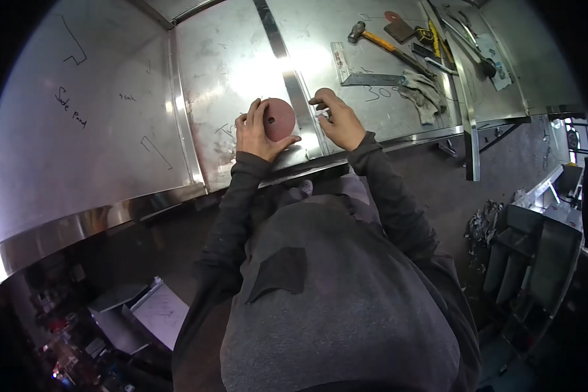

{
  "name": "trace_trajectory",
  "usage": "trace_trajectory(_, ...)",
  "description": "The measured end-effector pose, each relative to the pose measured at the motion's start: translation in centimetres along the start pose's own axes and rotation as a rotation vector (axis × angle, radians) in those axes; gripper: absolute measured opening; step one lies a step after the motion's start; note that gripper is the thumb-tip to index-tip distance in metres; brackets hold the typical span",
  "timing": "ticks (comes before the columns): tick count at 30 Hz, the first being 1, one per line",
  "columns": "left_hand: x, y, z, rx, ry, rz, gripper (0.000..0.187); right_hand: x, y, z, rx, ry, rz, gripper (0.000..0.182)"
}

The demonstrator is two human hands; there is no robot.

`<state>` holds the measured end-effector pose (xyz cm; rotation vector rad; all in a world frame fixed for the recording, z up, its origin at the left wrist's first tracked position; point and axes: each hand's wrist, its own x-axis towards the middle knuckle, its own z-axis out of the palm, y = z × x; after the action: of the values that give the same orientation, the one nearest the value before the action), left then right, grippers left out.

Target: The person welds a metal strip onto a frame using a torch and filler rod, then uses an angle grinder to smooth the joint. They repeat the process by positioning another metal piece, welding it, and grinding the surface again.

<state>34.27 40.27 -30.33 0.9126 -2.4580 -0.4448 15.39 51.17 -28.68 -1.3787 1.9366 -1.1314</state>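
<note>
In the head view, the left hand [258, 134] has its grip clamped on a red disc [283, 119], held upright over the metal desk [222, 39]; the right hand [340, 123] is curled just beside it, and whether its grip is closed on anything I cannot tell. Handwriting [70, 106] on the left sheet reads roughly "Side Panel"; by the left hand, partly covered letters [227, 129] seem to start "Tr"; below the metal square [372, 79], a mark [380, 93] starts "30".
</note>
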Motion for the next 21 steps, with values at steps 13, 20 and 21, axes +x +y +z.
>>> trace_trajectory(13, 0.5, -2.7, 1.5, -0.132, 0.099, 0.003, 0.086, 4.3, -2.5, 6.6, -0.141, 0.256, -0.388, 0.017)
trace_trajectory(20, 0.1, -4.2, 3.9, -0.100, 0.136, -0.154, 0.092, 4.1, -4.1, 7.6, -0.356, 0.147, -0.353, 0.018)
trace_trajectory(21, 0.0, -4.4, 3.9, -0.117, 0.129, -0.165, 0.089, 4.1, -3.8, 7.7, -0.351, 0.158, -0.353, 0.018)
